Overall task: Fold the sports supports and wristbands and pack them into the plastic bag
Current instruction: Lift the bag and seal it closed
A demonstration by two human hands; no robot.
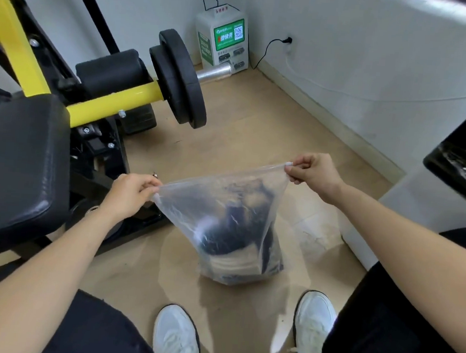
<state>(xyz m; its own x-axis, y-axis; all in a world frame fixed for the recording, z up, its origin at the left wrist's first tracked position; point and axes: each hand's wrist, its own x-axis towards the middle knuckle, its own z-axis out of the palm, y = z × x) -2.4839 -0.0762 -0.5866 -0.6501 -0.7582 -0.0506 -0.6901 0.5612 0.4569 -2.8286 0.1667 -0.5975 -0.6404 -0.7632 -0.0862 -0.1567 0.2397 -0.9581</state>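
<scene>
Only dark, blurry contents (232,231) w/in plastic bag (188,200)

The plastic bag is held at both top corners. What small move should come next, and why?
Probably close the mouth: the left hand and right hand pinch the top corners of the plastic bag, its rim pulled taut, and the dark supports lie at the bottom.

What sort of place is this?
Probably a gym: a yellow-framed weight machine carries black weight plates, with a black padded seat beside it and a charging kiosk in the corner.
</scene>
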